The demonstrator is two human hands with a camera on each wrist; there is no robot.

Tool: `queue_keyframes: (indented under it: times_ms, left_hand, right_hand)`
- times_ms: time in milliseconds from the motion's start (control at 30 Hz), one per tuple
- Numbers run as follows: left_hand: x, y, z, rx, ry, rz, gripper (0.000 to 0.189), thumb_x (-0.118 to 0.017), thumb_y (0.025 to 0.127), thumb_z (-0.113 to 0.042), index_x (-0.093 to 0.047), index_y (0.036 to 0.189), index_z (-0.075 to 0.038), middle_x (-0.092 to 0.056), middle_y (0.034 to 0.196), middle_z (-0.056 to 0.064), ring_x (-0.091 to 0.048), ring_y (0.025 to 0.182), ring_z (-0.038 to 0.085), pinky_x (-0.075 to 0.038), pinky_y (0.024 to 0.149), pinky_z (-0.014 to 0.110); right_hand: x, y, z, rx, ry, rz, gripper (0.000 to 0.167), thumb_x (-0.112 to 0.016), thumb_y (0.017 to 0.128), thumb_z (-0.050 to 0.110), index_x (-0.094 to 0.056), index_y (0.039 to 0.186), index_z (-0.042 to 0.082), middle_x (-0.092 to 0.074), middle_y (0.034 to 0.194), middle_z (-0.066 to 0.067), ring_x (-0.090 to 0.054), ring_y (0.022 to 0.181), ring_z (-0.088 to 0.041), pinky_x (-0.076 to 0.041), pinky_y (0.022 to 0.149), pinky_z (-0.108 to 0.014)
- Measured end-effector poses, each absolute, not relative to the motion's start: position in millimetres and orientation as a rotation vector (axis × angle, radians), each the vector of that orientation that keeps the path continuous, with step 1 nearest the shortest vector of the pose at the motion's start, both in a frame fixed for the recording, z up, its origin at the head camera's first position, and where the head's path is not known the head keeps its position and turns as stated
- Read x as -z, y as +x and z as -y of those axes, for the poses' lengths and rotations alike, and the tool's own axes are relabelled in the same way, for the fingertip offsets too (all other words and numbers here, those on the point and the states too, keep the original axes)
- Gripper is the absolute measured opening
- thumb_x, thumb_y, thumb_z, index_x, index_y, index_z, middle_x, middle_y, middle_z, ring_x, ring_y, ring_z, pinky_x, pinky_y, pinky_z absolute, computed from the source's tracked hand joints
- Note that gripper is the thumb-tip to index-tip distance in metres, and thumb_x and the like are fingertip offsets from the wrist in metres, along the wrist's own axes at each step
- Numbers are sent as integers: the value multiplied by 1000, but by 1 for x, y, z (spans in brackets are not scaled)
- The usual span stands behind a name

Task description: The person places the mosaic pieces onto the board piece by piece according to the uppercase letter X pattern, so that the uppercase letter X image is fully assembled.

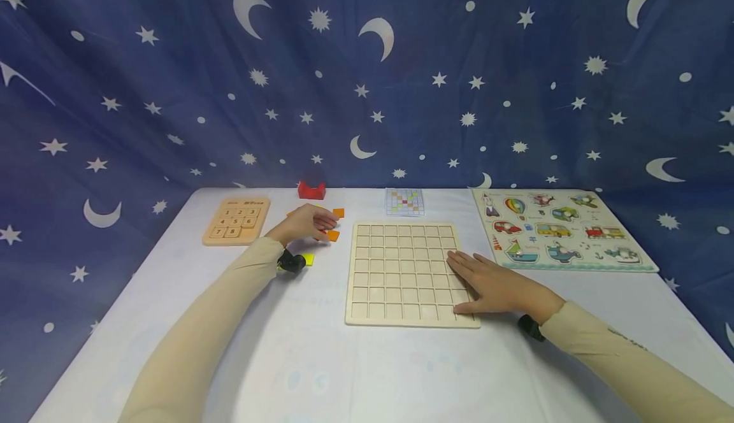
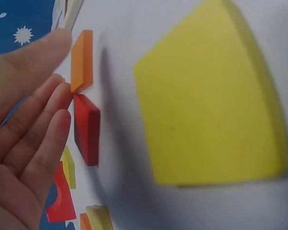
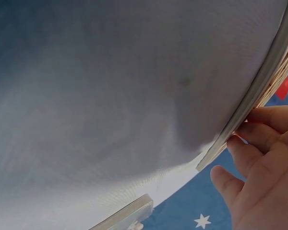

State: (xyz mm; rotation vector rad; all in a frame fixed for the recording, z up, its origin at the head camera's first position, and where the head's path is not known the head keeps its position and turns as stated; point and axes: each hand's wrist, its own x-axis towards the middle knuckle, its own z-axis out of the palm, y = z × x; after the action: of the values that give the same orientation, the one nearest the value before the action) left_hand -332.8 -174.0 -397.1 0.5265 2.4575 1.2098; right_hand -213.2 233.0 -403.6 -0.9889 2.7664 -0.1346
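Note:
Over a small group of coloured square tiles at centre left is my left hand (image 1: 306, 222), its fingers loosely bent and holding nothing I can see. Near its fingertips in the left wrist view lie an orange tile (image 2: 81, 62) and a red tile (image 2: 88, 129). A yellow tile (image 2: 211, 110) fills much of that view, close to the wrist. The hand hides part of the group in the head view. My right hand (image 1: 496, 286) rests with spread fingers on the right edge of a pale wooden grid board (image 1: 392, 279), whose squares hold no tiles.
Behind the board lies a pattern card (image 1: 404, 202) with coloured squares. A red notched block (image 1: 311, 190) stands at the back. To the left is a wooden number puzzle (image 1: 236, 222); to the right, a picture puzzle board (image 1: 564, 229) of vehicles. A starry blue cloth hangs behind the table.

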Motion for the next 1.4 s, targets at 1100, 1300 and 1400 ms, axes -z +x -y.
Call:
queue_keyframes:
  times_ms: [1100,1300,1400]
  left_hand:
    - [393,-327,166,-1004,614,-2596,38,-73,71,11,-65,108,5,-67,109,19,-62,94,26,-54,85,32]
    - [396,-330,166,-975,599,-2609,38,-74,71,10,-66,107,3,-67,106,17,-62,91,23,-54,83,31]
    - [397,-331,165,-963,590,-2609,38,-75,71,9,-66,108,2,-68,106,16,-62,90,21,-54,83,30]
  right_hand:
    - [403,-214,-234,5,-1137,-2807,84,-53,88,54,-28,145,-3,-28,152,-19,-28,140,-34,-27,112,-53]
    - [403,-213,-233,4,-1104,-2792,85,-52,88,55,-27,146,-2,-27,153,-18,-27,141,-33,-26,113,-52]
    - [403,-212,-233,4,-1097,-2793,85,-53,88,55,-27,146,-1,-27,153,-17,-27,141,-32,-26,113,-52]
